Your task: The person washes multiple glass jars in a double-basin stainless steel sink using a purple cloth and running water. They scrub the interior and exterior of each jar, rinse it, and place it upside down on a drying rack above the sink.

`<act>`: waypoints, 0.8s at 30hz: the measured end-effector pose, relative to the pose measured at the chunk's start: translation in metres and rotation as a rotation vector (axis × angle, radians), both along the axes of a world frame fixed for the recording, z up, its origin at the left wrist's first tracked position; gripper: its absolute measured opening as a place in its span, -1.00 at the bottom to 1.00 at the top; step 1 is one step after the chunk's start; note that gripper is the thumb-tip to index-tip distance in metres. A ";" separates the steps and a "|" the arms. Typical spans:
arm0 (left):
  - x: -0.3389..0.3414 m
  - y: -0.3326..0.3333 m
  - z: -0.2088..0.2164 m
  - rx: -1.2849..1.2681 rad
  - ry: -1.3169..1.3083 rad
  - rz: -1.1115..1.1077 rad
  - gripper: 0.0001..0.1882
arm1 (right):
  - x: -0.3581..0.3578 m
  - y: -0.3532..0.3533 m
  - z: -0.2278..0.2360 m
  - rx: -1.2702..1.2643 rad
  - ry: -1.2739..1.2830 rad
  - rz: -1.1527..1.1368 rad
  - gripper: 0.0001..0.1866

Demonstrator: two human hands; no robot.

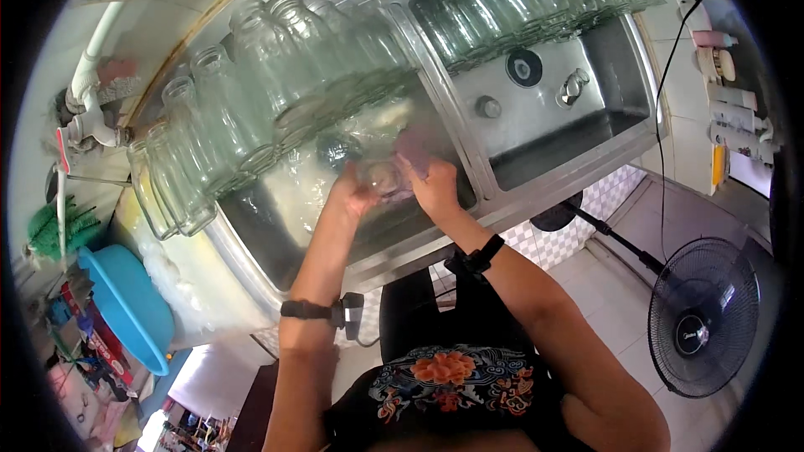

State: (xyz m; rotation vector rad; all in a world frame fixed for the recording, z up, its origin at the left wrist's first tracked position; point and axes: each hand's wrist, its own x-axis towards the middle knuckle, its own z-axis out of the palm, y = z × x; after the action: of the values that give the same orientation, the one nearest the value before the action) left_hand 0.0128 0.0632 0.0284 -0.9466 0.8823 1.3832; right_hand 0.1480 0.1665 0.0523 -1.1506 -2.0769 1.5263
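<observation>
Over the left sink basin, my left hand is closed round a clear glass bottle, whose round end faces up toward me. My right hand grips a purple cloth and presses it against the bottle's right side. Part of the cloth and much of the bottle are hidden by my fingers. Cloudy, shiny water fills the basin beneath, with a dark round drain showing through behind my hands.
Many clear glass bottles line the back of both basins. The right basin has a black drain, a small metal piece and a glass item. A blue tub sits left; a black fan stands right.
</observation>
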 end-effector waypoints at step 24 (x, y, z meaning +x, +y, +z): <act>0.180 0.230 0.016 -0.277 0.578 -0.553 -0.43 | 0.052 -0.006 -0.025 0.081 -0.094 0.520 -0.74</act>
State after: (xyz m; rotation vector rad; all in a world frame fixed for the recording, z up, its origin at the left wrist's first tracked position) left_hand 0.1931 0.2937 0.0443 -0.4309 1.6633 1.0664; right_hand 0.1998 0.1604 0.0273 -0.6926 -2.6189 1.5975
